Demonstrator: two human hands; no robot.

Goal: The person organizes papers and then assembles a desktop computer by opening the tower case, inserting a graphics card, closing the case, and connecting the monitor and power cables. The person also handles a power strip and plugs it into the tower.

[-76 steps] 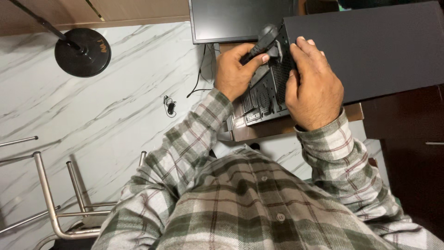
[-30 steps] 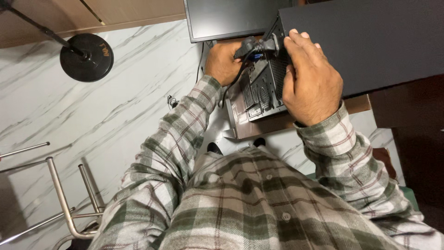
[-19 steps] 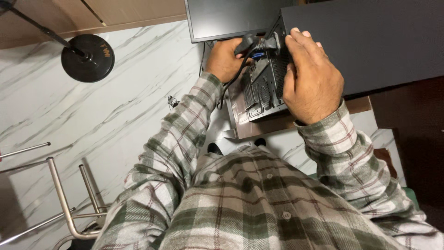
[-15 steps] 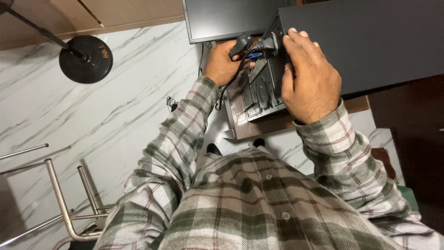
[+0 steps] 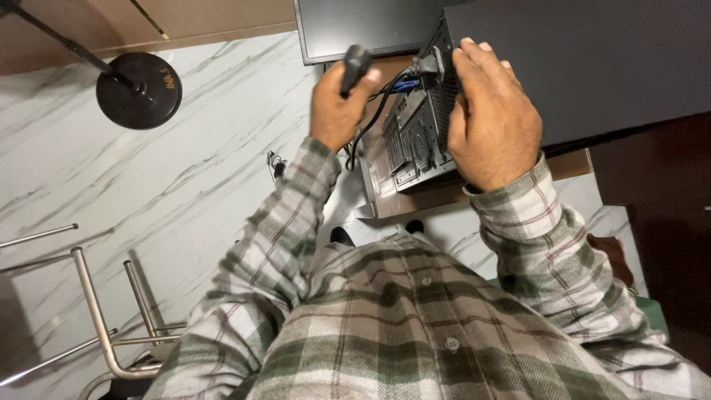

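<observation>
A dark grey desktop computer case lies on a wooden surface, its back panel with ports and vents turned toward me. My right hand rests over the rear edge of the case, fingertips beside a black power plug seated in the panel. My left hand is closed around a black cable plug, held just left of the panel. A black cord hangs from it. A blue connector shows between the hands.
A dark monitor stands behind the case. A round black lamp base sits on the white marble floor at the upper left. Metal chair legs are at the lower left. A small black item lies on the floor.
My left hand has drawn back to the left from the back panel, with the black cable plug in it. My right hand stays on the case edge.
</observation>
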